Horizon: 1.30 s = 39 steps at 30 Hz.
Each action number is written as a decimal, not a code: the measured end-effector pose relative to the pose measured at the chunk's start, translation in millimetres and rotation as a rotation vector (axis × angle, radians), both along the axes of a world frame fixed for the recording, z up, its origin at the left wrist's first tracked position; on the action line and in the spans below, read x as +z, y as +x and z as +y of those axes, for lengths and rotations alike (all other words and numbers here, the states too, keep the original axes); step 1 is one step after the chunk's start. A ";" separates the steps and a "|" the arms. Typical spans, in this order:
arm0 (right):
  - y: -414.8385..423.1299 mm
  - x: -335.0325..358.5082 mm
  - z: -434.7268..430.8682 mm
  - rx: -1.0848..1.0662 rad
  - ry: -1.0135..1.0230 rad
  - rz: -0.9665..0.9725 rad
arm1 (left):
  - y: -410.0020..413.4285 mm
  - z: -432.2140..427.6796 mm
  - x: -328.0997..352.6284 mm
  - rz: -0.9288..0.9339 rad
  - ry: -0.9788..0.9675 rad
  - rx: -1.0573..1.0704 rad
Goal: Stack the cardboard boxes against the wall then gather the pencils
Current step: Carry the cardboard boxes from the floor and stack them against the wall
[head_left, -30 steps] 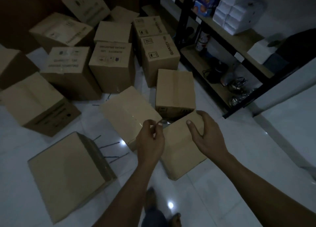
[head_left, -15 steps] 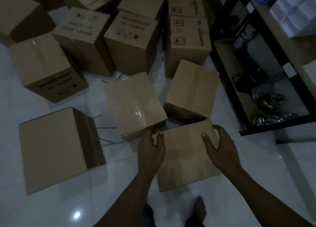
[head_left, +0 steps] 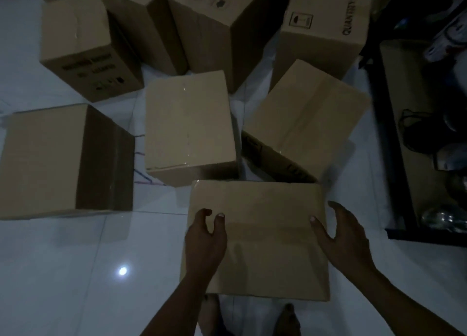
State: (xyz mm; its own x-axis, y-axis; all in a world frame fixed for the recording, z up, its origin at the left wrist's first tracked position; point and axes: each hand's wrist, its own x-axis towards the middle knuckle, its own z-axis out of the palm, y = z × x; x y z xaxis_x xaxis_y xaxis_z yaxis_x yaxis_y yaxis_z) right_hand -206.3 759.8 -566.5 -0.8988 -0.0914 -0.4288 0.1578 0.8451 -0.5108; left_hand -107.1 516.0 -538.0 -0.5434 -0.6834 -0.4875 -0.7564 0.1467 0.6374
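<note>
Pretty dim shot, but here's what's there. The nearest cardboard box (head_left: 257, 237) sits flat on the white tile floor (head_left: 63, 272), right in front of the person's feet (head_left: 288, 318), with its taped top facing up. The left hand (head_left: 204, 237) is at that box's left edge. Its fingers are loosely curled, and a gap shows between thumb and forefinger with nothing pinched in it (can't tell if it actually touches the cardboard). The right hand (head_left: 343, 237) is at the box's right edge, fingers spread apart and thumb over the top, not clamped on anything.

Just beyond it are 2 more boxes. A plain middle box (head_left: 189, 126) stands square, and a tilted box (head_left: 308, 113) to its right leans at an angle with a corner almost at the near box. A big left box (head_left: 50, 158) sits toward the floor's left edge. The pencils (head_left: 141, 168) lie on the floor in the gap between the left box and the middle box, thin coloured lines, partly hidden. More printed boxes (head_left: 326, 32) crowd the far end of the floor. A black rack (head_left: 394, 158) runs along the floor's right edge.
</note>
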 end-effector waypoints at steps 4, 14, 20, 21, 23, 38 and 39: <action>-3.0 -38.2 15.2 -0.013 0.008 -0.034 | 6.3 -2.3 -36.1 -0.085 -0.027 0.016; -14.4 -123.8 8.2 -0.264 -0.150 -0.216 | 24.7 -28.5 -129.0 -0.242 -0.018 0.087; -19.3 -148.5 0.9 -0.417 -0.082 -0.303 | 18.2 -48.8 -153.9 -0.264 0.107 0.148; -19.5 -151.3 0.7 -0.445 -0.082 -0.309 | 17.7 -50.9 -156.6 -0.269 0.144 0.184; -18.3 -153.2 -1.5 -0.492 -0.077 -0.315 | 17.6 -57.1 -160.6 -0.294 0.207 0.249; 20.0 -63.3 -20.4 -0.613 -0.120 -0.214 | 40.2 -89.5 -85.3 -0.290 0.154 0.220; 23.3 -53.3 -19.8 -0.632 -0.127 -0.206 | 42.2 -90.5 -75.6 -0.281 0.143 0.222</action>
